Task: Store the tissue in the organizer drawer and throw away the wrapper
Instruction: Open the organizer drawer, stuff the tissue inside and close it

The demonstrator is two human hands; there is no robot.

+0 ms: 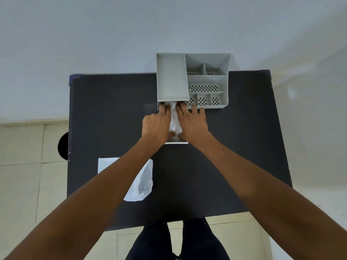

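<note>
Both grips are spread flat, pressing down rather than clasping: the left hand (156,123) and the right hand (192,122) lie palm-down side by side on the tissue (175,121), fingers pointing to twelve o'clock, with a strip of the white, crinkled wad showing between them. The tissue sits in the drawer (177,142), which is pulled out toward six o'clock from under the organizer (172,79); only the drawer's pale front edge shows below the wrists. The grey organizer stands at the twelve o'clock edge of the black table (234,147), its long tray on the left and smaller perforated compartments at about two o'clock from the hands. The wrapper (144,181), a flat white and clear sheet, lies on the table at about seven o'clock from the drawer, well apart from it, partly hidden under the left forearm. A dark round thing (63,146) peeks out beyond the table's nine o'clock edge, over the tiled floor (20,175).
</note>
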